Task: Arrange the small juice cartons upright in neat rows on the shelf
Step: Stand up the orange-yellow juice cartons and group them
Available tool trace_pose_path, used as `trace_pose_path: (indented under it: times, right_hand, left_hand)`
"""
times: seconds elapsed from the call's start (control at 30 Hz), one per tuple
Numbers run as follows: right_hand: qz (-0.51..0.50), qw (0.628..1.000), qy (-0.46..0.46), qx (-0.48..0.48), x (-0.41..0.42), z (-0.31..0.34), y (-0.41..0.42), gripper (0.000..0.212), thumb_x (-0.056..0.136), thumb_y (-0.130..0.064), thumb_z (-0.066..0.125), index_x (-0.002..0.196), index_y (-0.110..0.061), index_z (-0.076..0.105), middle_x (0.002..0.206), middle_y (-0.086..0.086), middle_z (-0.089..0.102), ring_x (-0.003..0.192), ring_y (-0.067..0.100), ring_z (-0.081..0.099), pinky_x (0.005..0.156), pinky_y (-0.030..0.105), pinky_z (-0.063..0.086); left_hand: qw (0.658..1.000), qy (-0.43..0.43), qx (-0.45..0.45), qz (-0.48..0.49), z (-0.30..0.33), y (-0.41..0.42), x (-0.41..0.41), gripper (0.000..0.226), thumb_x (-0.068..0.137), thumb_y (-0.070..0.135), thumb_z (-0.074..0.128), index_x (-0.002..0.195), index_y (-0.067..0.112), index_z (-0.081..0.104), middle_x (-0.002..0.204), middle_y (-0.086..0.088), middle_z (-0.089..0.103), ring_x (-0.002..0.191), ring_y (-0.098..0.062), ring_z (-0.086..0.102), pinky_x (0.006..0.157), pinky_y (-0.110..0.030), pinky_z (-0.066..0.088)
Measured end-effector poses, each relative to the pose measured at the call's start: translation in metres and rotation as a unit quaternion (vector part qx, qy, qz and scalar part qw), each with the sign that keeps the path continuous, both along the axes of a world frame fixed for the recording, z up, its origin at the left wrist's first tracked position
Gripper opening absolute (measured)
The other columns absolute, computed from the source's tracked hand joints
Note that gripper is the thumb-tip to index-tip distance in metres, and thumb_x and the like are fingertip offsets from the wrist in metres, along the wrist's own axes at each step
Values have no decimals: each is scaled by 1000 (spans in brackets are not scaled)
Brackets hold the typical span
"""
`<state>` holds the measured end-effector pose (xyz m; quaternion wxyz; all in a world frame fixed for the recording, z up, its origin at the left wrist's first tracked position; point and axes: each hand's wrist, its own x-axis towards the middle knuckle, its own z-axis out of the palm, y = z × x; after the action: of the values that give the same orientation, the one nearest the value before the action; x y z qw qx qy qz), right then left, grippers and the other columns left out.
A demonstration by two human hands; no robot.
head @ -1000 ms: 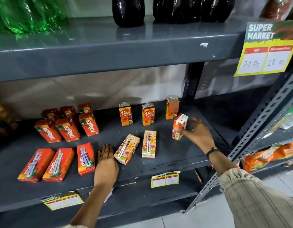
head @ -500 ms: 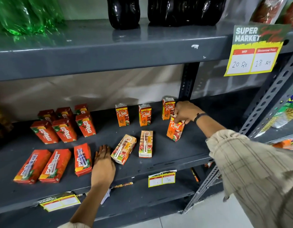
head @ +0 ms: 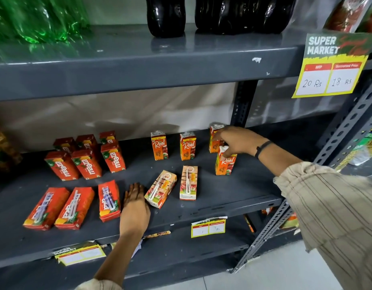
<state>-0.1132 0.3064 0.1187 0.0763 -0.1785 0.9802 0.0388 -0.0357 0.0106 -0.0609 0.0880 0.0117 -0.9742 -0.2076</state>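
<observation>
Grey metal shelf seen from above, partly stocked with small juice cartons; right hand reaching in from the right, fingers loosely spread, fingertips on the top of an upright Real carton, touching rather than clearly gripping; just behind that hand, another upright orange carton, partly hidden; further left of it, two more upright cartons reading "Real", "Apple". Left hand flat and open on the shelf, holding nothing; just to its right, touching or nearly so, a fallen carton, straw side up, long axis slanting away and to the right; beyond that, a second fallen carton, long axis pointing straight back; left hand clearly nearer both, likely next to be stood up. Left of that hand, three flat red cartons; behind them, upright Maaza cartons. Upper right, a price tag: "SUPER MARKET", "MRP 20 Rs", "Discounted Price 18 Rs".
</observation>
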Motion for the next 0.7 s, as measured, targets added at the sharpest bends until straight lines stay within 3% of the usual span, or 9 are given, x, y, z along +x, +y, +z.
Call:
trace_pose_path:
  times: [0.1,0.2,0.33,0.5,0.6,0.67,0.7]
  right_hand:
    - [92,990,105,-1,16,-14,-29,56,82,-4,66,134,-15,48,142,7,49,132,25,42,109,39,38]
    - [159,985,61,16,33,-43,-61,44,89,2,50,132,-9,50,141,12,48,132,29,43,103,42,44]
    - [208,973,34,95,43,-73,-77,49,92,1,45,139,-12,39,151,9,35,141,28,28,103,43,43]
    - [234,966,69,91,41,-87,-76,45,91,-2,48,133,-18,44,142,10,45,133,30,37,85,43,52]
    - [140,985,94,24,43,-84,-72,48,85,-7,59,129,-13,43,131,12,53,116,32,54,77,43,55]
    - [-9,987,121,-110,42,-85,-70,48,82,-26,66,123,-11,46,120,12,61,103,32,63,74,39,54]
    - [-92,968,137,-191,43,-85,-71,49,79,-36,68,118,-11,49,113,12,65,98,31,65,73,37,54]
  left_hand:
    - [1000,0,1,0,0,0,0,50,90,6,38,139,4,27,152,-13,25,143,-25,18,119,-36,12]
    - [1000,1,1,1,0,1,1,49,90,6,39,138,3,29,151,-14,27,142,-26,20,119,-36,13]
    - [1000,4,1,-2,3,1,1,50,87,2,38,137,0,30,150,-17,29,142,-27,21,118,-37,13]
    - [1000,10,2,-3,2,0,1,51,85,-1,39,136,-1,32,149,-18,31,141,-28,22,118,-38,14]
    - [1000,9,4,-1,2,0,1,50,86,-1,39,135,-2,32,148,-19,32,141,-28,23,118,-38,14]
    - [1000,9,3,-1,1,0,1,50,86,-1,39,136,-1,32,148,-19,32,141,-28,23,118,-38,15]
    - [1000,10,3,-1,1,1,1,50,86,0,39,136,-1,32,149,-18,32,141,-28,23,118,-38,14]
